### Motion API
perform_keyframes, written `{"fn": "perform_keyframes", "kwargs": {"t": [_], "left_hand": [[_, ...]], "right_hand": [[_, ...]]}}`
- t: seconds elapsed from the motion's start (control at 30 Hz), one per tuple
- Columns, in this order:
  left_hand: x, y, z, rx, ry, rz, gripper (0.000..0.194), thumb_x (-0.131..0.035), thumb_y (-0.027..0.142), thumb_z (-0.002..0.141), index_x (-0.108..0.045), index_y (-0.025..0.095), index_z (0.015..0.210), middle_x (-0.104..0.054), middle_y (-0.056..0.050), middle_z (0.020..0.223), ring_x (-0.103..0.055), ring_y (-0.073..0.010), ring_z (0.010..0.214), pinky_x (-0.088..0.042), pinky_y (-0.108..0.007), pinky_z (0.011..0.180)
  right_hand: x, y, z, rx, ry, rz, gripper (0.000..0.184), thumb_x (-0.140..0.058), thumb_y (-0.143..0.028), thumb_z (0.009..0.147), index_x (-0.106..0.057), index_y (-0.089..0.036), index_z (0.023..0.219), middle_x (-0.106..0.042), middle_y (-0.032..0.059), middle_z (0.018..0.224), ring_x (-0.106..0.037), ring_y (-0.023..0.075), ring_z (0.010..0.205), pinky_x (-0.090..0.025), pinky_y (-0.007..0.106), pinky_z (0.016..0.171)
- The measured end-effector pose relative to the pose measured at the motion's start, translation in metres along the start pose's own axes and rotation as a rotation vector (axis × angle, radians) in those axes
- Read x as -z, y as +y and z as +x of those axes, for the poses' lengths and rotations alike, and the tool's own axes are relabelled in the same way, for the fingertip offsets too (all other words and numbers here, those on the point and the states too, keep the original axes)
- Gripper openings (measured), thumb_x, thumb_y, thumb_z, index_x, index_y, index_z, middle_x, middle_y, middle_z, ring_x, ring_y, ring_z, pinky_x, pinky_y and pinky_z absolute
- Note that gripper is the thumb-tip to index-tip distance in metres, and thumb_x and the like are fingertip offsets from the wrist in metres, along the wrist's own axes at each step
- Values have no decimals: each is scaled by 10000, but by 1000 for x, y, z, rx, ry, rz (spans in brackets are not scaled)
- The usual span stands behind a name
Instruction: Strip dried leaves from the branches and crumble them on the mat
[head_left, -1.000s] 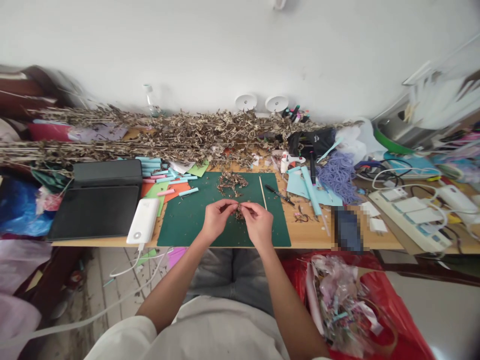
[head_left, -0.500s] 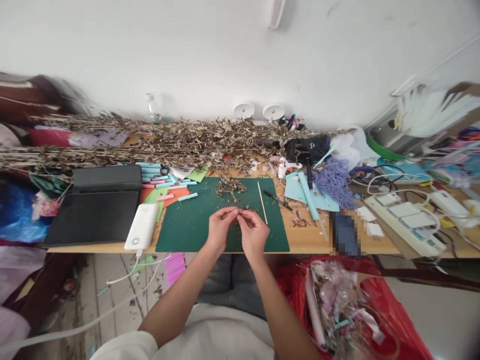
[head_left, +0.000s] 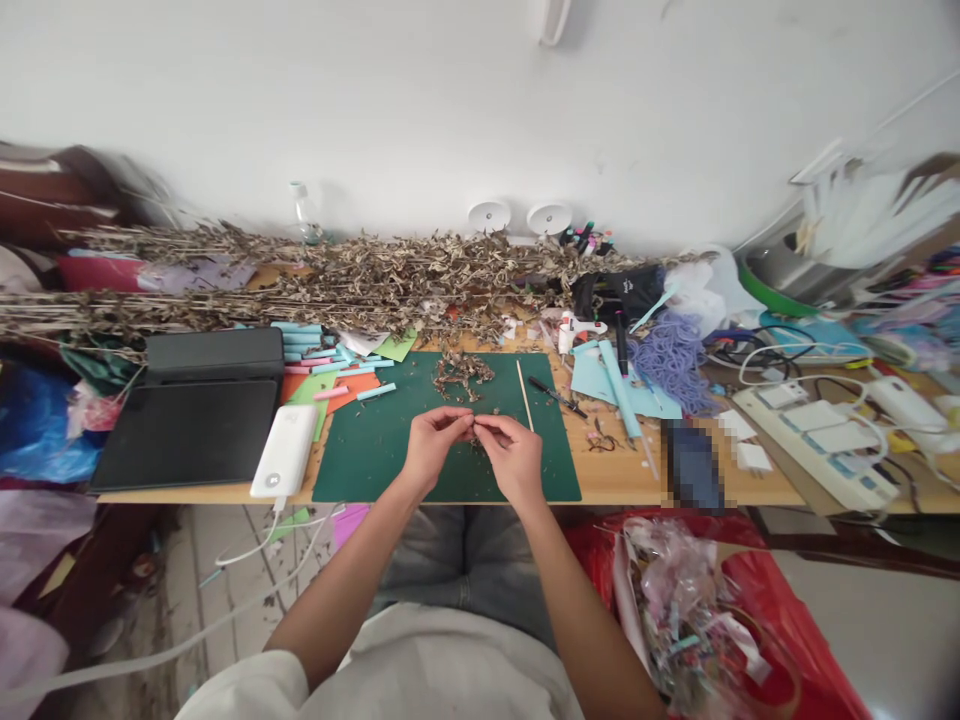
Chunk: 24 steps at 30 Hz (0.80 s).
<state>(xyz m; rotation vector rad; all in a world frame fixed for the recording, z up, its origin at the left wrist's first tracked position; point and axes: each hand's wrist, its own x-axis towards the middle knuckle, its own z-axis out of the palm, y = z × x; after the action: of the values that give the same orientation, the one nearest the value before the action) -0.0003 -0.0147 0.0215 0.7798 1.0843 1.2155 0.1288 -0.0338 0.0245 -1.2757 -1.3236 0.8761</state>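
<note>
My left hand (head_left: 433, 447) and my right hand (head_left: 516, 455) meet fingertip to fingertip over a dark green cutting mat (head_left: 371, 440). Both pinch a small brown dried plant piece between them, mostly hidden by the fingers. Crumbs of dried leaf lie on the mat under the hands. A small heap of dried leaves (head_left: 461, 370) sits on the mat just beyond them. A thin wooden stick (head_left: 524, 395) lies on the mat to the right.
Long dried branches (head_left: 315, 280) lie along the back of the wooden table (head_left: 622, 480). A black case (head_left: 196, 405) and white power bank (head_left: 285, 450) sit left. Glue gun (head_left: 579, 328), purple cord (head_left: 671, 360), power strip (head_left: 821, 435) lie right; a red bag (head_left: 750, 580) below.
The hands stay together over the mat, shifting only slightly as the fingers work the dried piece. The view has drifted a little.
</note>
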Motion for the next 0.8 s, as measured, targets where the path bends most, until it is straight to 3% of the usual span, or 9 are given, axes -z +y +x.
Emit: {"fn": "perform_keyframes", "kwargs": {"t": [0.1, 0.27, 0.43, 0.6, 0.8], "left_hand": [[1, -1, 1, 37, -17, 20, 369, -857, 358, 572, -750, 118, 831, -741, -67, 778, -678, -154, 663, -592, -327, 734], [3, -1, 2, 9, -69, 120, 327, -831, 356, 609, -762, 128, 832, -733, -54, 706, -674, -162, 617, -600, -323, 684], [-2, -1, 5, -116, -72, 262, 237, -780, 328, 666, -751, 134, 800, -726, -50, 694, -666, -160, 600, -572, -279, 615], [-2, -5, 18, -124, 27, 184, 264, -785, 334, 660, -753, 139, 834, -729, -48, 716, -676, -162, 627, -577, -296, 663], [0, -11, 26, -46, -26, 92, 344, -822, 336, 616, -762, 138, 890, -750, -72, 824, -703, -186, 745, -583, -360, 805]], "right_hand": [[2, 2, 1, 7, 15, -33, 164, -595, -307, 852, -726, -213, 880, -720, 45, 872, -684, 178, 750, -582, 296, 700], [4, 2, 0, 168, -2, -240, 180, -528, -260, 895, -704, -224, 898, -701, 46, 891, -653, 170, 769, -541, 291, 731], [2, 5, 4, 227, 44, -462, 198, -446, -185, 901, -638, -186, 856, -637, 65, 817, -596, 191, 776, -486, 310, 732], [9, 12, 11, 187, 130, -420, 181, -471, -172, 875, -649, -190, 852, -669, 59, 834, -609, 179, 759, -491, 295, 721], [16, 20, 14, 163, 85, -359, 195, -518, -145, 803, -706, -186, 832, -692, 64, 859, -640, 172, 732, -539, 297, 707]]}}
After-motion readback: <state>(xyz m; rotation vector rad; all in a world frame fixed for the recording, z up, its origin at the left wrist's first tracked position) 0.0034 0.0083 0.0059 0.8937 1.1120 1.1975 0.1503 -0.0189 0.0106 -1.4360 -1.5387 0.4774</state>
